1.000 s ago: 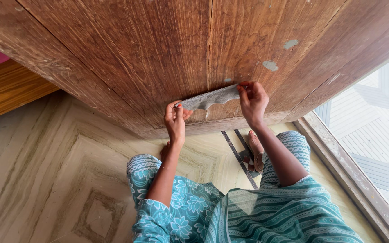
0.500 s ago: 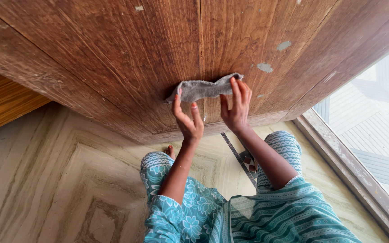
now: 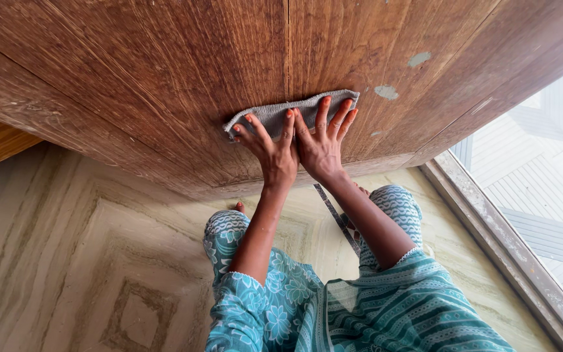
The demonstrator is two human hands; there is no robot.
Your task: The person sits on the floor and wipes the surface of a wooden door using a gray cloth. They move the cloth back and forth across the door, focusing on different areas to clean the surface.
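Both hands — left hand (image 3: 274, 153), right hand (image 3: 321, 145) — lay flat, fingers spread, hiding the lower edge of a grey cloth (image 3: 280, 112) against the wooden panel (image 3: 164, 78).

Place: a home room
Far: worn brown wooden cupboard doors (image 3: 164, 78)
Near: patterned beige marble floor (image 3: 86, 261)
Right: frosted patterned window pane (image 3: 542, 195)
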